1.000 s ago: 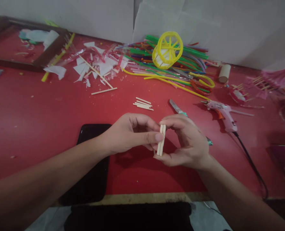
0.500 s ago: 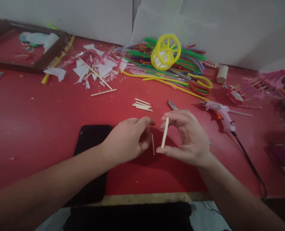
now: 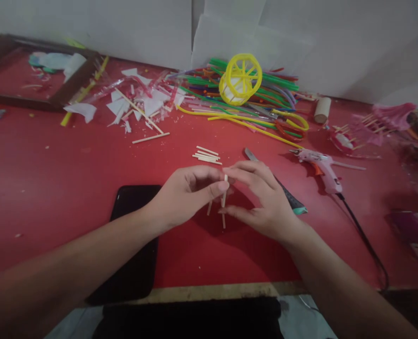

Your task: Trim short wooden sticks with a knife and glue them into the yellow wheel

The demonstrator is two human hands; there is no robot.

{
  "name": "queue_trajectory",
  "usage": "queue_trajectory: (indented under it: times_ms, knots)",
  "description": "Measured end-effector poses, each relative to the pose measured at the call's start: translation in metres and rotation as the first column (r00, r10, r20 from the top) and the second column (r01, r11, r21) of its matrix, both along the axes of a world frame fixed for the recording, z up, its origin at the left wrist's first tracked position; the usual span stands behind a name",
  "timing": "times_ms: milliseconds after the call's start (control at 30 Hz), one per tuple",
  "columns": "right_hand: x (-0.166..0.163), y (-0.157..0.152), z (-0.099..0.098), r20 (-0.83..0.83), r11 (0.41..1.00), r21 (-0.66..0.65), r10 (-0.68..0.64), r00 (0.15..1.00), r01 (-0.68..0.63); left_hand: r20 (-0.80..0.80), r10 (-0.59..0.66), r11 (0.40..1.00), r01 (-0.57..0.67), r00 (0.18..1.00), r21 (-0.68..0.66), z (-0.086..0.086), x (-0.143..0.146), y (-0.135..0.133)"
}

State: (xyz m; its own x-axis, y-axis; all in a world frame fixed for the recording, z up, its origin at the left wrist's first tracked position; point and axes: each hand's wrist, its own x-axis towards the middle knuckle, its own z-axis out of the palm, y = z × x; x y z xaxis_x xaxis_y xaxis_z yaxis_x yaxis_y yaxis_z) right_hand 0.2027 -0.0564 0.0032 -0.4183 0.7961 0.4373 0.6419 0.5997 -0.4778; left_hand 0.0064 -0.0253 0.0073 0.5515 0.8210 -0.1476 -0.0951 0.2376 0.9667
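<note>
Two bare hands meet above a red desk (image 3: 194, 266) over a short pale stick (image 3: 224, 200), held near upright just beyond the desk's front edge, between the fingers and before the small row of cut sticks (image 3: 207, 156). The left hand (image 3: 180, 193) pinches it with the thumb laid flat across its upper part; the right hand (image 3: 265, 202) curves round from the other side, fingertips by the top and thumb lower down, though whether those fingers press on the wood or merely brush it cannot be told from this angle. The likeliest mishap is a slip: so slim a piece offers little to grip, and a squeeze on its ends rather than its sides could tip it or send it rolling. A loose stick (image 3: 224, 221) shows just below the right thumb, where a careless knuckle might knock it askew. The cutter (image 3: 290, 197) runs partly behind the right hand, so a backward sweep of that wrist could catch it. Farther right lies a pink glue gun (image 3: 320, 165), its nozzle turned toward the work; a forearm snagging the black cord (image 3: 364, 240) could drag it round and, if hot, scorch fingers.
</note>
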Motion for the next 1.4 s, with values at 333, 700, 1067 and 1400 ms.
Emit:
queue_trajectory:
  times_ms: [333,700,1067,1400]
  knots:
    - [0.052,-0.001,-0.007,0.582,0.834,0.032,-0.464,0.668,0.55,0.03,0.039,0.965,-0.046,0.999,0.259,-0.003,-0.001,0.0]
    - [0.0,0.004,0.016,0.064,0.93,0.091,-0.364,0.929,0.357,-0.023,0.087,0.93,-0.073,0.996,0.359,-0.012,-0.002,-0.003]
    - [-0.011,-0.011,0.006,0.131,0.981,0.13,-0.16,0.978,0.143,-0.019,0.025,0.876,-0.013,0.999,0.482,-0.007,0.0,-0.001]
    - [-0.01,-0.011,0.005,0.11,0.982,0.133,-0.152,0.982,0.137,-0.034,-0.048,0.899,0.058,0.998,0.434,-0.005,-0.001,-0.004]
